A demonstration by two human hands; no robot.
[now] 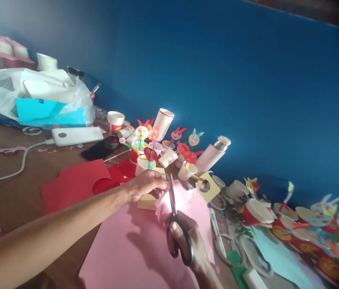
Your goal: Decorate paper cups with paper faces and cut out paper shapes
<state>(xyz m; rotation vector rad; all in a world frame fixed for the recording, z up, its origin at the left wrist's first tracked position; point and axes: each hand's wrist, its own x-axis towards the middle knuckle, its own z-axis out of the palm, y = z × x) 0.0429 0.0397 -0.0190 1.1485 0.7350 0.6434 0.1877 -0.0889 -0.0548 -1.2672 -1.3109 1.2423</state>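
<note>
My right hand grips a pair of scissors by the dark handles, its blades pointing up and away from me. Beside the blades, my left hand is closed in a pinch on what looks like the edge of pink paper. A cut-edged pink paper extends from near the blades to under my right hand. Below both hands lies a larger pink sheet. Yellow paper shows under my left hand. Exactly what the left fingertips cover is hidden.
Paper cups with puppet-like paper faces stand ahead, beside a pale flask. More decorated cups crowd the right. Red paper, a phone, a white power bank and a plastic bag lie left.
</note>
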